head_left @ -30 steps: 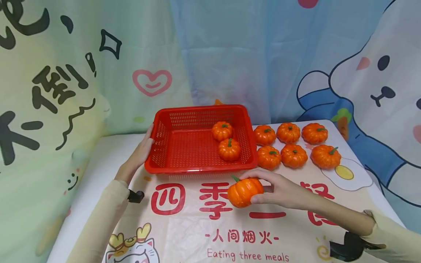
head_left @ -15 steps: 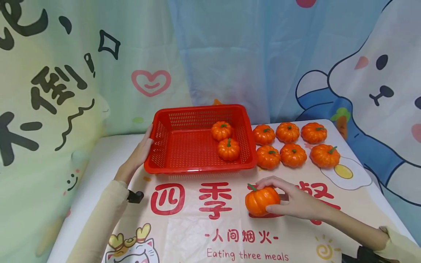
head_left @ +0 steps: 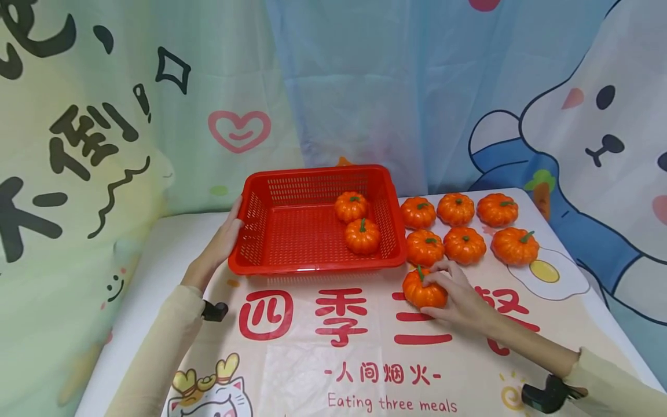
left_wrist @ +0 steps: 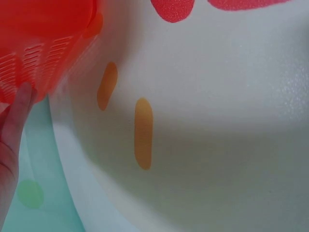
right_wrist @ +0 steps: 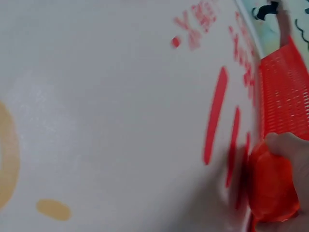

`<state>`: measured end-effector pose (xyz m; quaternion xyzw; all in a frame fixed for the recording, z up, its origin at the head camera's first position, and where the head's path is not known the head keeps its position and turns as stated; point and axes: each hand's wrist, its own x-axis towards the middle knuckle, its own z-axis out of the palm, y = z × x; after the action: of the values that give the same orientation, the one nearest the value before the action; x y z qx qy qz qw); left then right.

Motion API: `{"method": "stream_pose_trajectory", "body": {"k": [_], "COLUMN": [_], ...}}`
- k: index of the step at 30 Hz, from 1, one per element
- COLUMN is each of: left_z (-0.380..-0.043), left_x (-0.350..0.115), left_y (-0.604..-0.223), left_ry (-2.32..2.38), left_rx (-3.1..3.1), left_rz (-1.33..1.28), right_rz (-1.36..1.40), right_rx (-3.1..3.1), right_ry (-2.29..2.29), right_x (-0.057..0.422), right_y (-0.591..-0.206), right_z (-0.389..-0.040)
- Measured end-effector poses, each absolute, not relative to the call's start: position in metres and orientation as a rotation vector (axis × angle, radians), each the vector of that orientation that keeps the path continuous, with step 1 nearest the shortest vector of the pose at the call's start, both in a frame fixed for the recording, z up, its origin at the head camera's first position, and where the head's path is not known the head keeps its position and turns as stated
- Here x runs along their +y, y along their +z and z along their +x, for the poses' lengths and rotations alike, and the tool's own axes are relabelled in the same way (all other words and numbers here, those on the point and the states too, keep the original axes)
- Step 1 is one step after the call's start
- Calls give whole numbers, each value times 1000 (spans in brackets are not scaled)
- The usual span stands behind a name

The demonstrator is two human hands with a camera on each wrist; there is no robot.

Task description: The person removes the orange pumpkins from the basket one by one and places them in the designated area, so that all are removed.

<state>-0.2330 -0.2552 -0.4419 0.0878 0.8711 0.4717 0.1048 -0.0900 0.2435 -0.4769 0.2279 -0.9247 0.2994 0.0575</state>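
Observation:
My right hand grips a small orange pumpkin with a green stem, fingers over its far side and thumb at the near side. It sits at the table surface just in front of the pumpkin rows; in the right wrist view the pumpkin is between thumb and fingers. My left hand rests along the left outer wall of a red plastic basket, fingers straight. The left wrist view shows a digit of the left hand against the slotted basket wall. Two pumpkins lie inside the basket, at its right.
Several more pumpkins stand in two rows right of the basket, among them a front-row pumpkin and a back-row pumpkin. A printed cloth covers the white table. Behind hangs a patterned curtain.
My right hand first carried the pumpkin to the right and toward me, then away from me and down, up to the front row. The left hand and basket stay put.

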Motion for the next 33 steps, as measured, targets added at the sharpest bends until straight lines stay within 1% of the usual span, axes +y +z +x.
{"method": "stream_pose_trajectory", "body": {"k": [6,7,13,18,22,27,33], "left_z": [-220,-220,-226,-235,-237,-235,-235], "left_x": [-246,-246,-251,-259,-260,-258,-258], "left_y": [-413,-413,-423,-441,-446,-444,-444], "left_ry": [1410,1411,1452,1437,1405,1411,1405], "left_rx": [2503,2503,2467,2501,2550,2552,2563], "left_rz": [217,215,198,221,254,254,248], "right_rz": [576,578,653,688,687,675,651], "right_rx": [-2832,-2827,-2812,-2815,-2833,-2850,-2768], "right_ry": [884,865,743,724,712,722,815], "right_x": [244,244,246,251,252,252,248], "right_y": [-483,-483,-483,-483,-480,-466,-433], "right_z": [-90,-89,-85,-82,-81,-80,-74]}}
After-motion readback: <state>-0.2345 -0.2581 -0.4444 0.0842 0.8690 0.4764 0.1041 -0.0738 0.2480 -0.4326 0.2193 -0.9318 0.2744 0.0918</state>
